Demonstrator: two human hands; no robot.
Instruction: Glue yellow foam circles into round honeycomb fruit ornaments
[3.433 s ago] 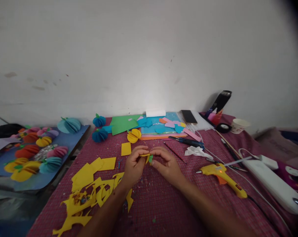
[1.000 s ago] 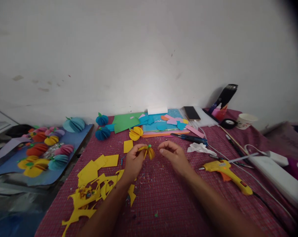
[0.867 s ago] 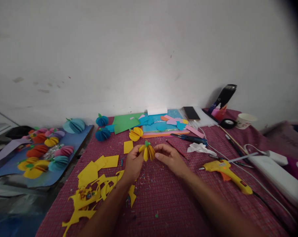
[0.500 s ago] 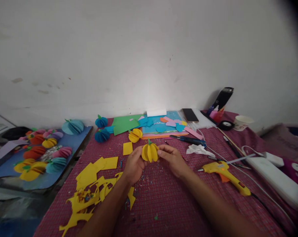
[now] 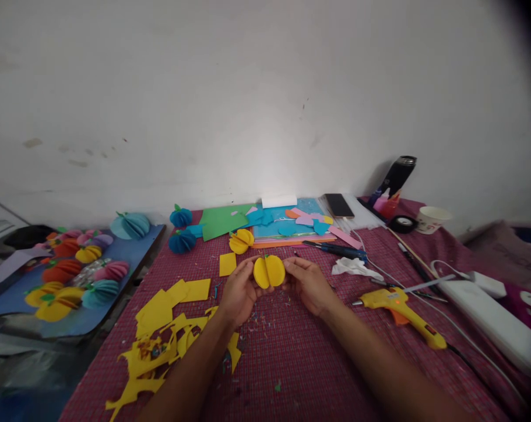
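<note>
Between my two hands, just above the checked cloth, is a yellow paper pumpkin [image 5: 269,272] with a bit of green stem at its top. Two broad rounded faces of it turn toward me, with a fold down the middle. My left hand [image 5: 241,293] grips its left side, fingers curled behind and partly hidden. On the other side, my right hand [image 5: 307,284] pinches the right edge between thumb and fingers. A second yellow paper pumpkin [image 5: 241,241] lies on the cloth just beyond, near a yellow paper square [image 5: 227,264].
Yellow paper scraps [image 5: 146,363] spread at left, below yellow sheets [image 5: 155,313]. A yellow glue gun [image 5: 395,302] lies right, near a white power strip [image 5: 494,322]. Blue paper pumpkins [image 5: 180,217], a phone [image 5: 339,205] and a paper cup [image 5: 432,219] stand farther back. Finished pumpkins fill a blue board [image 5: 136,266].
The pumpkin has been turned and its leaves parted: earlier several narrow segments and an upright green stem showed, now two wide faces. Both hands stay in nearly the same place.
</note>
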